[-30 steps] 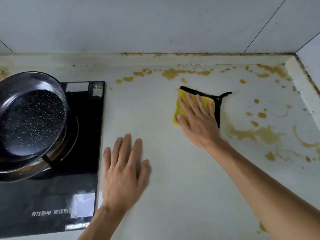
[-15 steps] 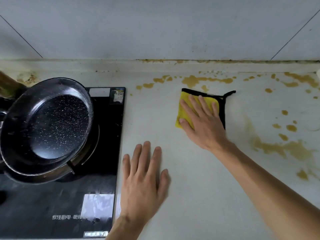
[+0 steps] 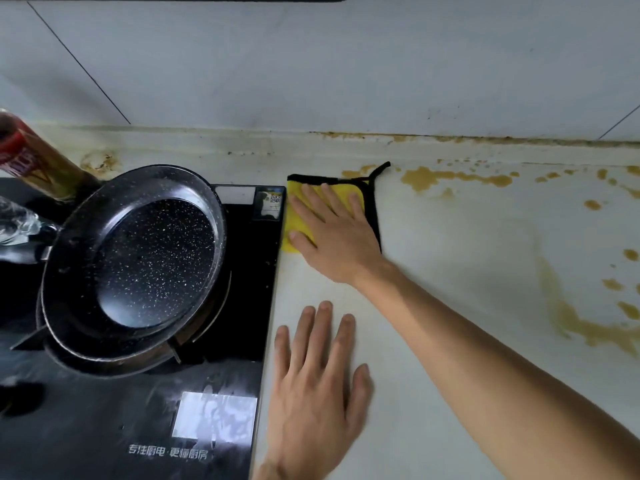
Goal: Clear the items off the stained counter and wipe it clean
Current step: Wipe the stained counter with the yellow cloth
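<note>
My right hand (image 3: pixel 337 233) lies flat, palm down, on a yellow cloth with black trim (image 3: pixel 298 187), pressing it on the white counter (image 3: pixel 450 271) right beside the black cooktop's edge. My left hand (image 3: pixel 317 386) rests flat on the counter nearer to me, fingers spread, holding nothing. Brown stains (image 3: pixel 426 176) run along the back of the counter, and a larger smeared patch (image 3: pixel 571 317) sits at the right.
A black cooktop (image 3: pixel 138 410) fills the left, with a speckled black frying pan (image 3: pixel 138 258) tilted on its burner. A red-labelled bottle (image 3: pixel 31 157) and a clear bottle (image 3: pixel 17 220) stand at the far left. The tiled wall (image 3: pixel 311 64) rises behind.
My right hand has slid the cloth left along the back of the counter, up to the cooktop's edge. The view has shifted left too. My left hand stays flat on the counter.
</note>
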The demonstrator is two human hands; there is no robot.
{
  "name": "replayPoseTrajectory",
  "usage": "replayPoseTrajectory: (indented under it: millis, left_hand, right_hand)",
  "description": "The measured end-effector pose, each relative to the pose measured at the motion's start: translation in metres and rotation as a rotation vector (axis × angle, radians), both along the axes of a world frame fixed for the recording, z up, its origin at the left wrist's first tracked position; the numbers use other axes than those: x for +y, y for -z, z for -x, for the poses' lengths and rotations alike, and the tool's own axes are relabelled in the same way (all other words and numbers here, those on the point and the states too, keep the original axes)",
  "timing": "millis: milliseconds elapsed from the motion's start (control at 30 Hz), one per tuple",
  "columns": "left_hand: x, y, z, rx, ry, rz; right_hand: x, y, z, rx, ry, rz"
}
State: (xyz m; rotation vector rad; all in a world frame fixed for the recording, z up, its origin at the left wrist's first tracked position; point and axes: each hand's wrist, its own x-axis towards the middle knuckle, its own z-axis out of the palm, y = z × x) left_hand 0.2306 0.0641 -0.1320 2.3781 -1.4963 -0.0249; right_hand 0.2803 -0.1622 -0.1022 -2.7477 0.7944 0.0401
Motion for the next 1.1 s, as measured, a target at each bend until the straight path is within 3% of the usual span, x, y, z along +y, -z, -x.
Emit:
replayPoseTrajectory:
  millis: [167,300,433,600,700,833,933,1100]
  left_hand:
    - [-0.001,0.006,0.000,-0.012,-0.014,0.028]
    - [-0.003,0.003,0.002,-0.012,-0.009,0.024]
    - [-0.001,0.004,0.000,-0.014,-0.009,0.015]
    - [-0.001,0.003,0.000,-0.010,-0.005,0.032]
    - [-0.002,-0.002,0.001,-0.018,-0.015,0.041]
    - [-0.005,-0.007,0.002,-0.023,-0.024,0.053]
    - [-0.005,-0.009,0.001,-0.010,-0.029,0.043]
    - [-0.005,-0.011,0.001,-0.012,-0.013,0.013]
  right_hand:
    - [-0.009,0.001,0.015,-0.007,0.215,-0.003]
    - [0.025,0.009,0.016,-0.028,0.101,0.025]
    - [-0.017,0.005,-0.013,0.011,0.032,-0.006]
    - [-0.069,0.002,0.023,0.052,0.244,0.022]
    - [-0.054,0.002,0.060,0.072,0.378,0.020]
    - [-0.010,0.003,0.060,0.033,0.207,0.048]
    - [-0.043,0.000,0.050,0.028,0.136,0.048]
    - [-0.103,0.002,0.085,0.066,0.331,0.075]
